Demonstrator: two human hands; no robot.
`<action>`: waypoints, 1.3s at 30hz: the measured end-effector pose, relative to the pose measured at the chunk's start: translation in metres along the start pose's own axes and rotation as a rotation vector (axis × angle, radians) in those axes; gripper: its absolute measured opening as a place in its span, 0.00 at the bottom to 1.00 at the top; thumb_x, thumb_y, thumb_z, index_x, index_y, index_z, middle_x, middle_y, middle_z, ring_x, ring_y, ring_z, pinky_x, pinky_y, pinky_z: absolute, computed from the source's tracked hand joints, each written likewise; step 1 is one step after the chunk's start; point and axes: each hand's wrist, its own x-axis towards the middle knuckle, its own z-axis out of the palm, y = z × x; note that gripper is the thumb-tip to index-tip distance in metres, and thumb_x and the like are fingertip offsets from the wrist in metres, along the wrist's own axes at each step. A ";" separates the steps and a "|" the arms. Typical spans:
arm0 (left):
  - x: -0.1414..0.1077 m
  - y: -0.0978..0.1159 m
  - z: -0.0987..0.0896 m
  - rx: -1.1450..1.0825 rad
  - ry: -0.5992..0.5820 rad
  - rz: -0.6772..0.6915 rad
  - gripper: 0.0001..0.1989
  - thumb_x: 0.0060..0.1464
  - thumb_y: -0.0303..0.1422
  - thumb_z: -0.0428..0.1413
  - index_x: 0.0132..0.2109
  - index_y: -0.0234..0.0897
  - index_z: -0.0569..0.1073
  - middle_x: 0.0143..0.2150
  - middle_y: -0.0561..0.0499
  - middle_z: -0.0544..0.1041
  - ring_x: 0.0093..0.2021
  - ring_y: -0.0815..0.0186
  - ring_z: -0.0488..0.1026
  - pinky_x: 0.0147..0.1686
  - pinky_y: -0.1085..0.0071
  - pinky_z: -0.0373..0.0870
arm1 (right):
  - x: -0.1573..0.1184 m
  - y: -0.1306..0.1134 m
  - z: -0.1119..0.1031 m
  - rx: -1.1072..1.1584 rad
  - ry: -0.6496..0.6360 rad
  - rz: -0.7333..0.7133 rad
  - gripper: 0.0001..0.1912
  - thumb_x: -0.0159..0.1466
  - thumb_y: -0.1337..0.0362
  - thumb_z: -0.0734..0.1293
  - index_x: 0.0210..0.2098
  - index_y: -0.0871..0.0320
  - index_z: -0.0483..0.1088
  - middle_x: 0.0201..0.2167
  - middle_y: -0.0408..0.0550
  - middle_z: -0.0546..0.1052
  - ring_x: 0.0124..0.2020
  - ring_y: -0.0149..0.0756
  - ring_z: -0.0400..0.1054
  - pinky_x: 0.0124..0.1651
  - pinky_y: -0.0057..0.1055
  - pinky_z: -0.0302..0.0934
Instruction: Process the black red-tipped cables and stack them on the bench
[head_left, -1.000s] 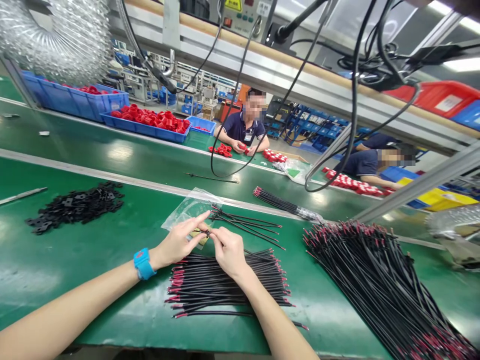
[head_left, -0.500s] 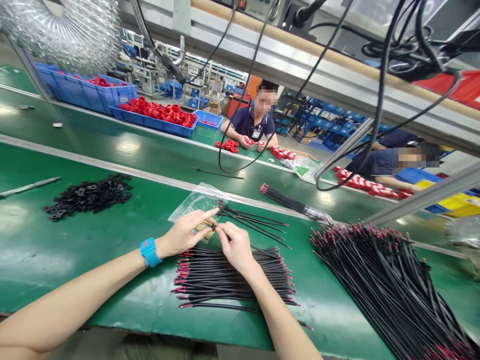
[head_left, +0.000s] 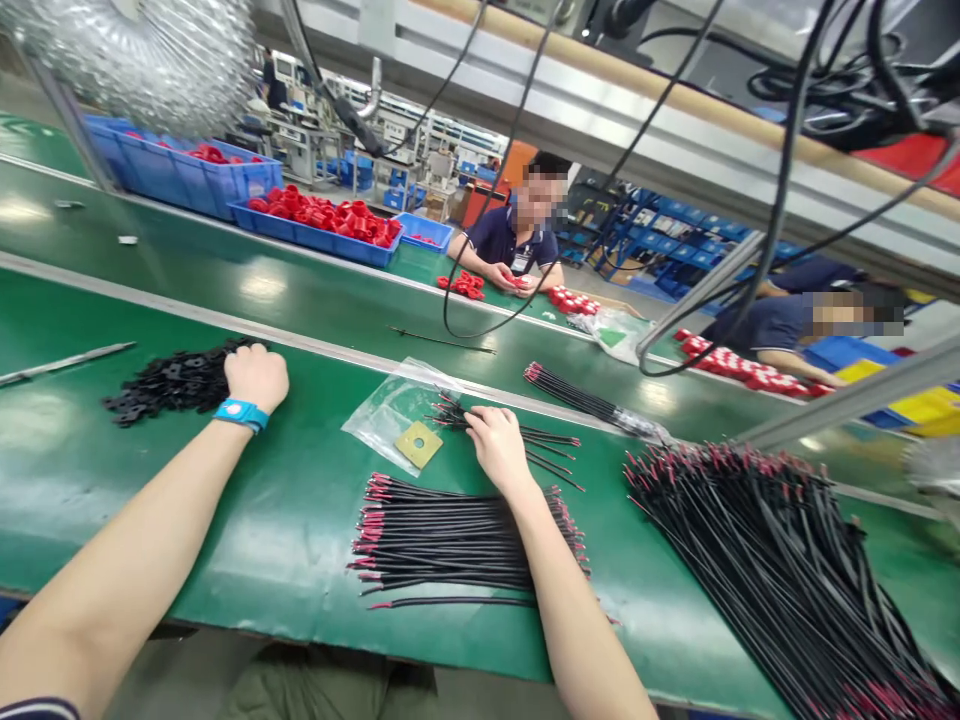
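My left hand [head_left: 256, 376], wearing a blue wristband [head_left: 241, 413], is at the right edge of a pile of small flat black parts [head_left: 174, 385]. Its fingers are curled down and their tips are hidden, so I cannot see what is in them. My right hand [head_left: 499, 447] lies over a small group of black cables [head_left: 551, 438] with red ends, its fingers bent around a cable there. Beside that group, a yellowish square plate with a round hole [head_left: 418, 445] rests on a clear plastic bag [head_left: 375, 412]. Nearer me lies a neat row of black cables [head_left: 442, 545], partly under my right forearm.
A large heap of black cables [head_left: 757, 560] covers the right side. Another cable bundle [head_left: 574, 395] lies by the metal rail. A metal tool [head_left: 67, 363] is at far left. Across the bench, blue trays [head_left: 315, 240] hold red parts, and two co-workers sit there. Black wires hang overhead.
My hands have separated. The left moved left to the black parts; the right moved up and right onto the small cable group. The yellowish plate, partly covered before, now shows fully.
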 end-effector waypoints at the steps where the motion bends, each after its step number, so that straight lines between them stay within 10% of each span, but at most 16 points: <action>1: -0.001 -0.003 0.001 0.048 -0.013 0.002 0.20 0.59 0.27 0.40 0.42 0.14 0.72 0.46 0.25 0.70 0.50 0.40 0.65 0.45 0.51 0.62 | -0.002 -0.001 -0.002 0.024 -0.017 0.039 0.10 0.67 0.70 0.64 0.45 0.58 0.74 0.45 0.52 0.75 0.46 0.41 0.67 0.52 0.41 0.55; 16: -0.004 0.032 0.004 0.122 0.068 0.164 0.19 0.62 0.28 0.37 0.47 0.22 0.69 0.44 0.34 0.68 0.41 0.54 0.70 0.37 0.65 0.63 | -0.016 -0.057 -0.027 0.774 -0.608 0.081 0.04 0.60 0.64 0.71 0.33 0.59 0.74 0.31 0.43 0.72 0.32 0.28 0.66 0.35 0.23 0.58; 24: -0.006 0.037 0.009 0.005 0.015 0.215 0.19 0.64 0.31 0.38 0.47 0.27 0.71 0.50 0.37 0.65 0.35 0.59 0.71 0.31 0.68 0.63 | -0.016 -0.052 -0.027 0.904 -0.595 0.108 0.05 0.62 0.65 0.69 0.32 0.59 0.69 0.30 0.42 0.71 0.30 0.28 0.64 0.34 0.23 0.57; 28: -0.006 0.035 0.003 0.052 0.005 0.221 0.19 0.63 0.29 0.38 0.45 0.26 0.72 0.52 0.34 0.65 0.38 0.57 0.71 0.33 0.66 0.65 | -0.014 -0.042 -0.029 0.960 -0.374 0.243 0.07 0.67 0.65 0.62 0.43 0.58 0.69 0.31 0.42 0.72 0.30 0.29 0.66 0.36 0.25 0.60; 32: -0.004 0.038 0.001 0.088 -0.077 0.258 0.20 0.61 0.26 0.38 0.40 0.25 0.74 0.41 0.35 0.70 0.42 0.52 0.71 0.37 0.63 0.66 | -0.012 -0.033 -0.028 0.626 -0.078 0.281 0.12 0.69 0.62 0.60 0.47 0.55 0.73 0.37 0.46 0.74 0.37 0.32 0.68 0.41 0.27 0.59; 39: -0.007 0.045 -0.004 0.115 -0.178 0.290 0.20 0.57 0.23 0.38 0.37 0.25 0.75 0.39 0.32 0.73 0.42 0.46 0.73 0.36 0.61 0.65 | -0.016 -0.035 -0.008 0.334 -0.126 0.242 0.11 0.67 0.58 0.65 0.35 0.53 0.78 0.31 0.44 0.73 0.33 0.30 0.68 0.38 0.26 0.57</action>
